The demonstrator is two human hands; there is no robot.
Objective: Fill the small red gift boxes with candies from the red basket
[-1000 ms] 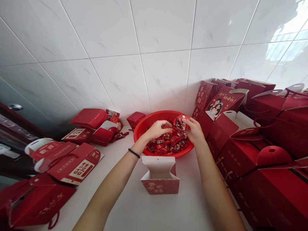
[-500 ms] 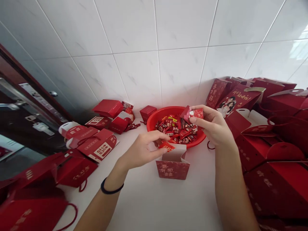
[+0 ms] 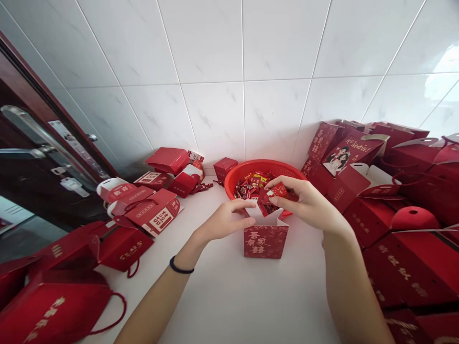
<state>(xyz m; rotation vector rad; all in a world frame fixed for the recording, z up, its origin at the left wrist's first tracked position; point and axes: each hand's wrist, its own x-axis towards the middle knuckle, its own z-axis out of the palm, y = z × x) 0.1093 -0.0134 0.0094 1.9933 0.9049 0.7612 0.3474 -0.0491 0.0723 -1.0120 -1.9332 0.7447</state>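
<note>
A small red gift box (image 3: 266, 242) with gold lettering stands upright on the white table, its top open. Over its mouth, my right hand (image 3: 304, 200) pinches red wrapped candies (image 3: 276, 191) between thumb and fingers. At the box's upper left edge is my left hand (image 3: 225, 220), thumb and fingers apart, with no candy visible in it. Whether its fingertips press on the box wall I cannot tell. Just behind the box sits a red plastic basket (image 3: 231, 177) holding many wrapped candies (image 3: 247, 186). The box's inside is mostly hidden.
Red gift boxes (image 3: 143, 210) and handled boxes (image 3: 53, 301) crowd the left side. More boxes (image 3: 401, 267) are stacked on the right. A small red box (image 3: 225, 168) stands left of the basket. Behind is a tiled wall (image 3: 211, 48); a dark door (image 3: 39, 186) with keys is at left.
My right hand has moved down and left, bringing its candies over the box. The red packet in my left hand is gone from its fingers. The view has shifted slightly.
</note>
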